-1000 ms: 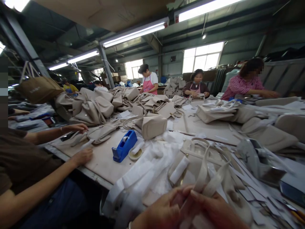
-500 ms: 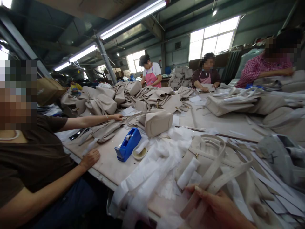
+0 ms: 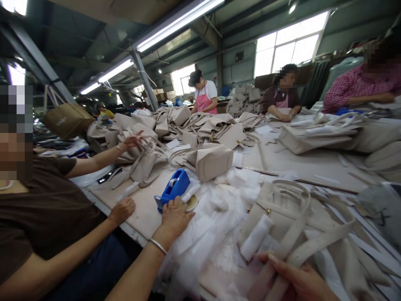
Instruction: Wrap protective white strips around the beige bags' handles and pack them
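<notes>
My left hand (image 3: pixel 174 216), a bangle on its wrist, lies palm down on the table with its fingers stretched out. The fingertips touch the base of a blue tape dispenser (image 3: pixel 174 188) and a small round dish (image 3: pixel 191 203), and the hand holds nothing. My right hand (image 3: pixel 299 279), at the bottom edge, is closed around the beige straps (image 3: pixel 293 238) of a beige handbag (image 3: pixel 282 209) lying in front of me. White foam wrapping (image 3: pixel 216 221) is strewn between my hands.
A co-worker in a brown shirt sits close on my left, one hand (image 3: pixel 123 209) on the table edge and the other (image 3: pixel 131 140) reaching into a heap of beige bags (image 3: pixel 147 161). Another beige bag (image 3: pixel 213 161) stands behind the dispenser. Three people work at the far side.
My left hand has come into view and reached forward to the tape dispenser. The co-worker's far hand has lifted onto the bag heap. My right hand keeps hold of the straps.
</notes>
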Available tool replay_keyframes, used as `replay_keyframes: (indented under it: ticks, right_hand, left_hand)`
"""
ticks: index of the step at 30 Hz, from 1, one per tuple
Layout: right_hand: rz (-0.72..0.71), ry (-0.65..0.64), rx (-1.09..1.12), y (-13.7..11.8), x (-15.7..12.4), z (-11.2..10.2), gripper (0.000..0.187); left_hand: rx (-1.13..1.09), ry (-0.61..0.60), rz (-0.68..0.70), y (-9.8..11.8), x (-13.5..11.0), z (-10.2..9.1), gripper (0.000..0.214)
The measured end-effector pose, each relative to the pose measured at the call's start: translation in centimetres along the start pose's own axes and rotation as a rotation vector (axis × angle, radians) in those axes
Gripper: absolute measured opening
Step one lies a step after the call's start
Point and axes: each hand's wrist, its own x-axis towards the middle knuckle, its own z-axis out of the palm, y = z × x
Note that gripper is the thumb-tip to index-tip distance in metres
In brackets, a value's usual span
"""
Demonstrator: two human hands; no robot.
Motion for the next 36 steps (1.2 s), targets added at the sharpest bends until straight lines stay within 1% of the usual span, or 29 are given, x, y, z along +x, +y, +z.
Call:
replay_keyframes:
  ticks: [2, 4, 7, 10, 13, 15, 17, 19, 21, 22, 23, 25, 27, 28, 30, 32, 34, 36]
  right_hand:
    - [-0.006, 0.001, -0.014, 0.2, 0.3, -0.2, 0.045]
    - [-0.019, -0.002, -0.031, 0.2, 0.6, -0.3, 0.045]
    - [-0.046, -0.006, -0.037, 0.1, 0.9, -0.3, 0.045]
    - [-0.066, -0.021, -0.023, 0.1, 1.0, -0.3, 0.043]
    - [-0.07, -0.032, 0.0, 0.0, 0.8, -0.2, 0.041]
    - [-0.066, -0.045, 0.006, -0.2, 0.6, -0.1, 0.041]
    - [-0.048, -0.066, 0.021, -0.4, 0.4, -0.1, 0.041]
    - [-0.034, -0.077, 0.032, -0.5, 0.3, 0.0, 0.043]
    - [-0.041, -0.069, 0.013, -0.6, 0.4, 0.0, 0.045]
    - [-0.049, -0.058, -0.006, -0.6, 0.4, 0.0, 0.046]
    - [-0.054, -0.048, -0.023, -0.6, 0.4, 0.0, 0.047]
    - [-0.062, -0.042, -0.037, -0.7, 0.4, 0.1, 0.048]
    - [-0.067, -0.064, -0.011, -0.8, 0.4, 0.2, 0.048]
    - [-0.069, -0.081, 0.008, -0.8, 0.3, 0.2, 0.047]
    - [-0.057, -0.106, 0.047, -0.9, 0.2, 0.3, 0.045]
    - [-0.03, -0.107, 0.071, -0.9, 0.2, 0.3, 0.043]
    - [-0.013, -0.089, 0.074, -0.9, 0.1, 0.3, 0.043]
    - [-0.009, -0.078, 0.066, -0.9, 0.2, 0.2, 0.044]
  left_hand:
    - [0.024, -0.004, -0.033, 0.0, 0.9, 1.9, 0.056]
    - [0.047, -0.005, -0.067, -0.2, 1.4, 3.4, 0.062]
    - [0.056, -0.003, -0.077, -0.3, 1.9, 4.2, 0.051]
    - [0.041, 0.018, -0.028, 0.1, 2.2, 4.0, 0.035]
    - [0.007, 0.071, -0.007, 0.4, 1.9, 3.4, 0.026]
    - [-0.012, 0.095, -0.019, 0.6, 1.7, 2.4, 0.022]
    - [-0.02, 0.115, -0.019, 1.1, 1.6, 0.7, 0.019]
    - [-0.085, 0.194, 0.054, 2.4, 1.6, -1.6, 0.016]
    - [-0.194, 0.296, 0.191, 4.7, 1.9, -4.0, 0.009]
    - [-0.247, 0.321, 0.266, 6.3, 2.1, -5.0, 0.014]
    - [-0.288, 0.32, 0.331, 8.0, 2.4, -5.8, 0.02]
    - [-0.335, 0.229, 0.461, 11.5, 3.2, -6.4, 0.023]
    - [-0.322, 0.103, 0.56, 14.7, 4.3, -5.8, 0.017]
    - [-0.3, 0.052, 0.582, 16.0, 5.0, -5.1, 0.017]
    - [-0.247, -0.022, 0.576, 17.8, 6.3, -3.4, 0.026]
    - [-0.19, -0.077, 0.539, 18.7, 7.4, -1.7, 0.03]
    - [-0.144, -0.122, 0.511, 18.8, 8.1, -0.4, 0.023]
    - [-0.124, -0.148, 0.497, 18.4, 8.5, 0.2, 0.016]
